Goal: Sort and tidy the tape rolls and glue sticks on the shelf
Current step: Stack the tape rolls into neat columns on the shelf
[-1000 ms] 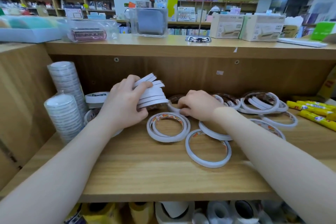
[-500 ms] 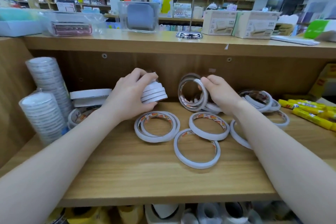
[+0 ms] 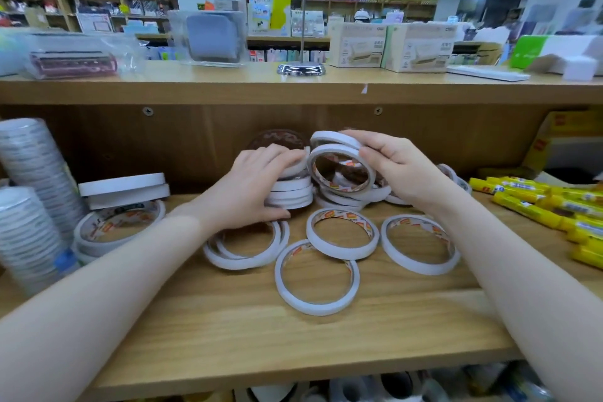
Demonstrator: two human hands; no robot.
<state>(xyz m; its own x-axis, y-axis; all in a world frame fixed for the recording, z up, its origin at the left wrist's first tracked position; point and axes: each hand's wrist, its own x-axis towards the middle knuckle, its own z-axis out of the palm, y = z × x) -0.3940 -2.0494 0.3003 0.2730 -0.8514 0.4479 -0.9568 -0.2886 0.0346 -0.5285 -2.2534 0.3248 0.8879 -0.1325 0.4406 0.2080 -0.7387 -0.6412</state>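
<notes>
My left hand [image 3: 251,186] grips a stack of thin white tape rolls [image 3: 290,194] standing on the wooden shelf [image 3: 293,336]. My right hand [image 3: 396,166] holds two thin tape rolls [image 3: 339,153] tilted on edge, right beside the stack's top. Several loose thin rolls [image 3: 342,233] lie flat on the shelf in front of my hands. More rolls are heaped behind my right hand, partly hidden. Yellow glue sticks [image 3: 535,202] lie in a pile at the right end.
Wider white tape rolls [image 3: 122,202] are stacked at the left, beside two tall wrapped columns of tape [image 3: 29,206]. A yellow box [image 3: 561,140] stands at the back right. The top shelf [image 3: 228,88] carries boxes and plastic cases. More rolls show on the shelf below.
My left hand has carried its stack rightward and set it beside the heap. My right hand has lifted its rolls up to the stack's top. The camera has shifted left.
</notes>
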